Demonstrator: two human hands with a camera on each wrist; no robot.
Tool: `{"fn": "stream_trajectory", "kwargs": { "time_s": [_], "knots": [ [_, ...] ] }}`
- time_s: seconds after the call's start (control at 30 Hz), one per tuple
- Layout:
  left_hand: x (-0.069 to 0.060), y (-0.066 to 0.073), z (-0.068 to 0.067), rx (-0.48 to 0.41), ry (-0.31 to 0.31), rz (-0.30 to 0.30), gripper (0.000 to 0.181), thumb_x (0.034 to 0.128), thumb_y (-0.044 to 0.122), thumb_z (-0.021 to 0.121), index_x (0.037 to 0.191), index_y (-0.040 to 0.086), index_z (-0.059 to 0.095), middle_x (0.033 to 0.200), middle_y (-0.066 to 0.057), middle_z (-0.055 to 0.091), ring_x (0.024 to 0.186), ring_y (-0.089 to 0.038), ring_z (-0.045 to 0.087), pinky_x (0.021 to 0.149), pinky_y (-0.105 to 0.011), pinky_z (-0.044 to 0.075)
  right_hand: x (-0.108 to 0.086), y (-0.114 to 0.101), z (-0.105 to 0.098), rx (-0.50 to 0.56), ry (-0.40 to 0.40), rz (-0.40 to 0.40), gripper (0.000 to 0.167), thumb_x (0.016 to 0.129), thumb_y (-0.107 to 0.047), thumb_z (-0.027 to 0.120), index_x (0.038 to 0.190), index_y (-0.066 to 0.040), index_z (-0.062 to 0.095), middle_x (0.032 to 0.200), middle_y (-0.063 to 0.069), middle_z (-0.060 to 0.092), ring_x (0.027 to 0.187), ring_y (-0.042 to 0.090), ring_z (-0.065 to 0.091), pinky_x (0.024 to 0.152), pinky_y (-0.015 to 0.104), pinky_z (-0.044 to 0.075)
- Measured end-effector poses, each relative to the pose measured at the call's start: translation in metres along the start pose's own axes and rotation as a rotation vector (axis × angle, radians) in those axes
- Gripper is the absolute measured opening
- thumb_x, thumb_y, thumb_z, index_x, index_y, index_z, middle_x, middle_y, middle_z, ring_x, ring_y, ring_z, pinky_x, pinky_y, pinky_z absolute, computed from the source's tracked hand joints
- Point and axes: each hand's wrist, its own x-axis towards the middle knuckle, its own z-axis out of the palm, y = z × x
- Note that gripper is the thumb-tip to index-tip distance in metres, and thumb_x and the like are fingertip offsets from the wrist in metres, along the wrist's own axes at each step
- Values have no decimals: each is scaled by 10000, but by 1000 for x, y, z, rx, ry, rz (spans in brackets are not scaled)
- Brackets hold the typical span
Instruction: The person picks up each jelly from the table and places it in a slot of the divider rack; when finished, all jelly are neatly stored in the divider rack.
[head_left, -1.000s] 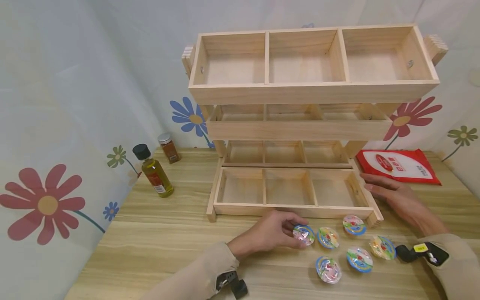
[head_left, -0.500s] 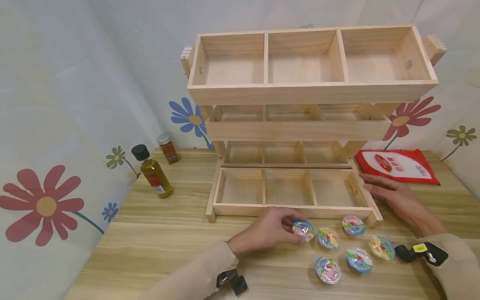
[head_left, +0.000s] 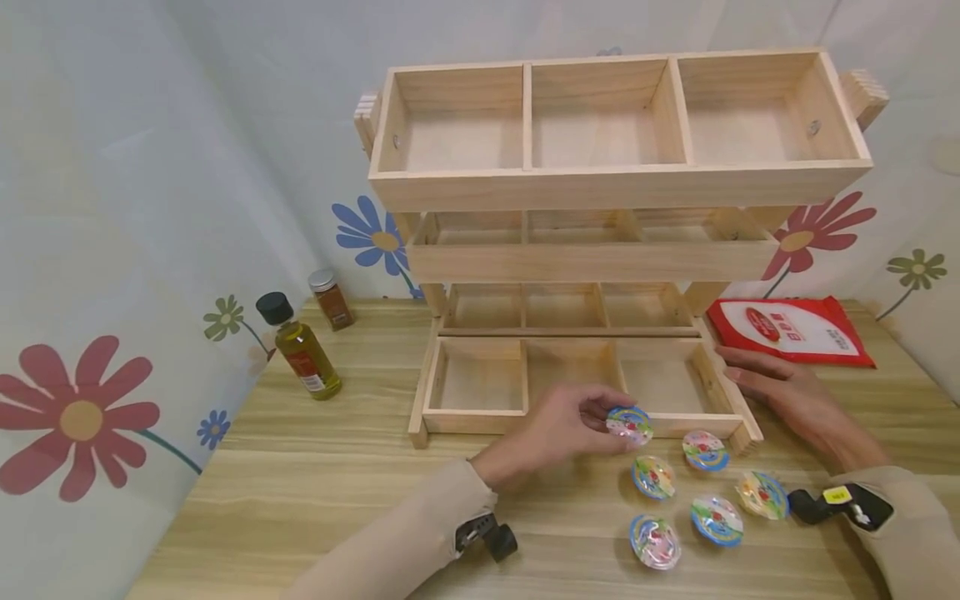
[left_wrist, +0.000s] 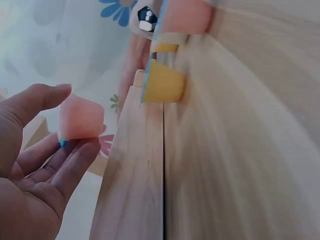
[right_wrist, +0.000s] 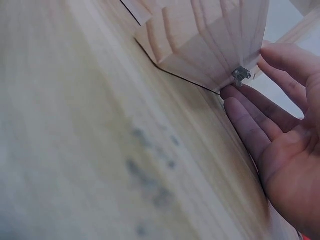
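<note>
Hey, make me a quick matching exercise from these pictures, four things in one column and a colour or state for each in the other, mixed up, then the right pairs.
Things:
1. Left hand
2. Bottle of yellow liquid
3. Small jar
4. Packet

Colours or states:
A. Red and white
B. Holding a small pink cup
C. Topped with a silver-coloured lid
D. Topped with a black cap

Right pairs: 1-B, 2-D, 3-C, 4-A.
</note>
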Motion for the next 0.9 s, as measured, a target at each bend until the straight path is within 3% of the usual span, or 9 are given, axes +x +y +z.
{"fn": "stream_trajectory", "kwargs": {
  "time_s": [0.13, 0.4, 0.6, 0.9],
  "knots": [
    [14, 6, 1, 0, 6, 7, 457, 845, 90, 906, 1273, 39, 751, 1041, 86, 743, 919, 2, 680, 842, -211, 587, 0, 0, 0, 4, 5, -17, 500, 1099, -253, 611, 1581, -150, 529, 1311, -304, 594, 1159, -74, 534, 910, 100, 485],
    [40, 15, 8, 79, 63, -17, 467, 831, 193, 941, 1262, 119, 778, 995, 142, 749, 883, 30, 678, 775, -181, 569, 2, 0, 2, -28, 1, -4, 534, 1097, -327, 610, 1598, -172, 508, 1313, -300, 564, 1174, -42, 519, 915, 112, 490],
    [59, 14, 19, 73, 92, 5, 449, 829, 165, 933, 1245, 87, 782, 1010, 111, 758, 841, 50, 670, 747, -162, 564, -1, 0, 1, -35, 12, -15, 541, 1097, -330, 611, 1598, -155, 503, 1313, -314, 574, 1176, -71, 516, 913, 104, 484],
    [80, 10, 27, 46, 143, -25, 443, 835, 191, 933, 1233, 81, 772, 879, 151, 710, 808, 26, 661, 681, -173, 550, -1, -2, 0, -66, 12, -20, 553, 1095, -347, 612, 1598, -148, 501, 1305, -327, 581, 1179, -67, 511, 914, 104, 478]
  ]
}}
